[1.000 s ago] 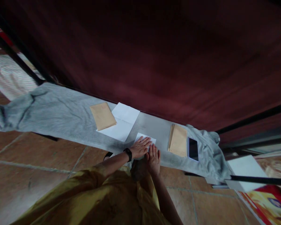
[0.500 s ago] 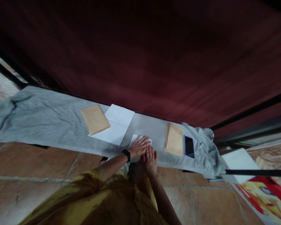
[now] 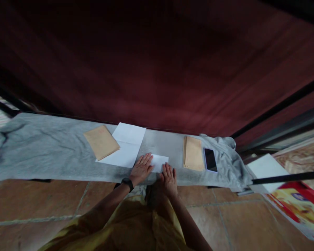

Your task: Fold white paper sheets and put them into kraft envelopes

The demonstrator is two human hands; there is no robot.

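Observation:
A small folded sheet of white paper (image 3: 159,161) lies on the grey cloth between my two hands. My left hand (image 3: 141,168), with a dark band at the wrist, rests flat with fingers stretched over the paper's left edge. At the paper's lower right corner, my right hand (image 3: 169,177) lies flat, its fingertips at the edge. Left of my hands is a larger white sheet (image 3: 125,153) with a crease across it. A brown envelope stack (image 3: 101,142) partly covers that sheet.
More brown envelopes (image 3: 193,153) lie to the right, beside a phone (image 3: 210,160) with a dark screen. The grey cloth (image 3: 54,150) covers a long narrow surface against a dark red backdrop (image 3: 157,76). A red and yellow box (image 3: 300,205) stands at the lower right, near a dark bar.
My left hand has slid left across the folded paper, uncovering most of it. My right hand stays near the paper's lower right. The whole view has shifted slightly.

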